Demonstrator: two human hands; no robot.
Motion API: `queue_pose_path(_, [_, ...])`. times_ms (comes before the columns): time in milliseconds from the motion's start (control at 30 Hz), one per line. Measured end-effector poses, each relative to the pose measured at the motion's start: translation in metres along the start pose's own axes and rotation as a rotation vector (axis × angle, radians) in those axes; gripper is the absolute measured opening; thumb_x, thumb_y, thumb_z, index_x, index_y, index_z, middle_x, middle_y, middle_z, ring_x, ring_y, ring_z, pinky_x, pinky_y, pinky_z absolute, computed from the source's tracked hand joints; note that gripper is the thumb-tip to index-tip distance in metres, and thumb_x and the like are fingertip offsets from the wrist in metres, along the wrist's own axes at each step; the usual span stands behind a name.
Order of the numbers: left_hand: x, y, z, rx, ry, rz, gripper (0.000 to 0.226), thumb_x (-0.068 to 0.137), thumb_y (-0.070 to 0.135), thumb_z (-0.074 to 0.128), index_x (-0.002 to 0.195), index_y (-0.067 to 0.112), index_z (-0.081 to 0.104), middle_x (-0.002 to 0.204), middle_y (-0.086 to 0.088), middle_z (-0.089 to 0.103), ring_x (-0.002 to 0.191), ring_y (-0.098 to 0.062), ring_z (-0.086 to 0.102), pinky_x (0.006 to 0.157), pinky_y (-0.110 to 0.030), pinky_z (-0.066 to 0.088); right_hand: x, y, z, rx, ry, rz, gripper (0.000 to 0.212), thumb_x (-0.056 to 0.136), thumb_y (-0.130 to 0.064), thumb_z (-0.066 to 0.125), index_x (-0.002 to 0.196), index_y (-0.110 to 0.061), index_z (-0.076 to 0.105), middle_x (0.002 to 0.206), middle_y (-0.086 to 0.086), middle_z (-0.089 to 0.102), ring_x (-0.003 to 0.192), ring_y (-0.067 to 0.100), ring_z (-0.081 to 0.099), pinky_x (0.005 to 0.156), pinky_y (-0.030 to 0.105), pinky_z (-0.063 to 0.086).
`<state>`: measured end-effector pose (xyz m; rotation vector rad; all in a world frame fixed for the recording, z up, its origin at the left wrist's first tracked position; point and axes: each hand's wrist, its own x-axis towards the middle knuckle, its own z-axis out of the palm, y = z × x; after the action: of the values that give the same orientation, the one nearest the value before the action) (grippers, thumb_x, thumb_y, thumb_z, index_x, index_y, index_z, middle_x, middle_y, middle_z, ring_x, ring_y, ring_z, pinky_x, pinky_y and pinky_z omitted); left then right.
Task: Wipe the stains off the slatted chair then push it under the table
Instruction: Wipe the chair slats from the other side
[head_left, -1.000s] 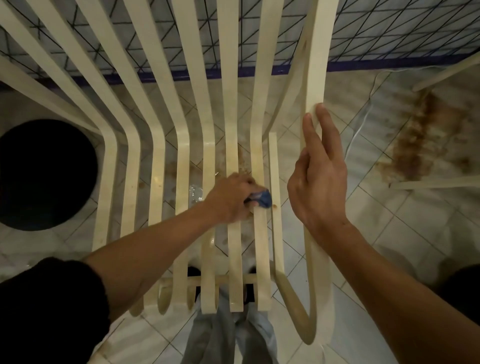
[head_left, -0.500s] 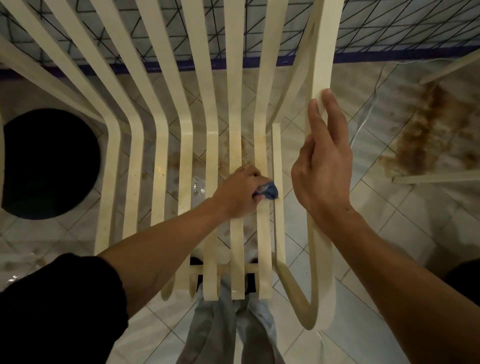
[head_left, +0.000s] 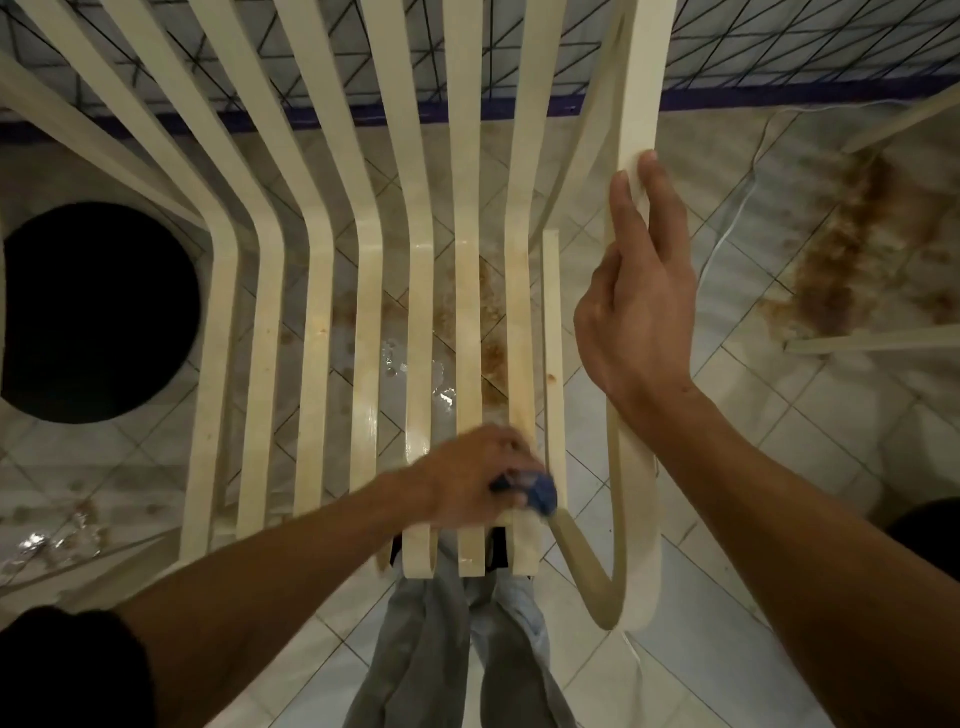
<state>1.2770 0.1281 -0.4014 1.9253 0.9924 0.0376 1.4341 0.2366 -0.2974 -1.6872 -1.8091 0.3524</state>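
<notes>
- Nearest you, your legs in grey jeans stand just behind the front edge of the slatted chair. The chair sits on the tiled floor directly below you.
- Your left hand is at that front edge, over the slats right of centre. Its grip is closed round a bunched blue cloth. The hand is blurred, so I cannot say for sure which slat the cloth touches.
- Your right hand lies on the chair's looped right arm. The fingers are straight along the band and the grip is apart, bracing rather than clutching. The thumb is hidden.
- Farther up the seat, faint brown stains tint the slats right of centre, so the wiping looks unfinished.
- Risk: the cloth is small and sits at the seat's lip. A stroke could run off the edge or drop into a gap and catch your knuckles.
- Risk: with only a flat hand steadying it, the chair could skid, because a wet patch glistens on the floor beneath.
- Brown marks on the floor show between the slats and are easily mistaken for dirt on the chair.
- Beyond are a black round shape at left and a rusty smear at right.
- A pale bar nearby may belong to the bench, but it is cut off.
- The chair's back runs out of frame, and the path for pushing it in cannot be judged.
</notes>
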Motion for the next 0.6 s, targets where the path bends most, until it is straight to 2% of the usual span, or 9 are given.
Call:
queue_pose_path(67, [0.020, -0.011, -0.017, 0.023, 0.211, -0.006, 0.033, 0.089, 0.023, 0.066, 0.122, 0.021, 0.061, 0.116, 0.001, 0.055, 0.108, -0.010, 0.046, 0.096, -0.023, 0.038, 0.000, 0.000, 0.001, -0.009, -0.005, -0.001, 0.053, 0.092, -0.001, 0.031, 0.145, 0.002, 0.040, 0.155, 0.021, 0.028, 0.139, 0.006, 0.017, 0.095, -0.010, 0.014])
queue_pose_path(133, [0.038, -0.021, -0.025, 0.048, 0.386, -0.081, 0.033, 0.088, 0.019, 0.068, 0.120, 0.018, 0.062, 0.112, -0.003, 0.057, 0.101, -0.018, 0.052, 0.089, -0.028, 0.042, 0.000, 0.000, 0.001, -0.008, -0.005, -0.002, 0.053, 0.092, 0.000, 0.031, 0.144, 0.002, 0.040, 0.155, 0.022, 0.028, 0.138, 0.001, 0.014, 0.094, -0.010, 0.013])
queue_pose_path(200, [0.049, -0.028, -0.024, 0.058, 0.433, -0.149, 0.036, 0.086, 0.014, 0.067, 0.121, 0.015, 0.061, 0.112, -0.005, 0.057, 0.099, -0.023, 0.053, 0.086, -0.037, 0.047, -0.001, 0.000, 0.001, -0.015, -0.002, -0.008, 0.053, 0.092, 0.000, 0.032, 0.144, 0.003, 0.041, 0.155, 0.022, 0.028, 0.139, 0.006, 0.016, 0.094, -0.010, 0.013])
queue_pose_path(267, [0.049, -0.028, -0.017, 0.062, 0.442, -0.149, 0.038, 0.084, 0.011, 0.069, 0.121, 0.013, 0.062, 0.112, -0.005, 0.058, 0.098, -0.024, 0.053, 0.086, -0.039, 0.048, -0.001, 0.001, 0.001, -0.023, -0.001, -0.010, 0.052, 0.092, 0.002, 0.033, 0.144, 0.003, 0.041, 0.155, 0.022, 0.028, 0.140, 0.011, 0.023, 0.095, -0.010, 0.013])
queue_pose_path(367, [0.031, -0.017, 0.001, 0.054, 0.397, -0.100, 0.034, 0.085, 0.013, 0.067, 0.119, 0.014, 0.064, 0.112, -0.003, 0.060, 0.102, -0.019, 0.052, 0.087, -0.034, 0.047, -0.001, -0.001, 0.001, -0.036, -0.005, -0.002, 0.052, 0.093, 0.000, 0.033, 0.144, 0.002, 0.041, 0.156, 0.021, 0.028, 0.137, 0.002, 0.017, 0.094, -0.010, 0.013])
queue_pose_path(500, [-0.008, 0.000, 0.038, 0.071, 0.279, 0.008, 0.027, 0.091, 0.021, 0.061, 0.118, 0.020, 0.064, 0.115, 0.002, 0.058, 0.102, -0.014, 0.051, 0.086, -0.033, 0.050, -0.001, -0.002, 0.001, -0.042, -0.022, 0.004, 0.053, 0.093, -0.004, 0.032, 0.145, 0.001, 0.040, 0.156, 0.020, 0.027, 0.141, 0.018, 0.025, 0.095, -0.010, 0.011])
queue_pose_path(600, [-0.028, 0.012, 0.056, 0.098, 0.149, 0.000, 0.033, 0.095, 0.029, 0.057, 0.127, 0.023, 0.059, 0.124, 0.001, 0.054, 0.110, -0.015, 0.048, 0.097, -0.033, 0.045, -0.001, -0.001, 0.001, -0.041, -0.029, 0.001, 0.052, 0.094, -0.005, 0.032, 0.145, 0.001, 0.040, 0.156, 0.020, 0.027, 0.143, 0.024, 0.028, 0.096, -0.010, 0.012])
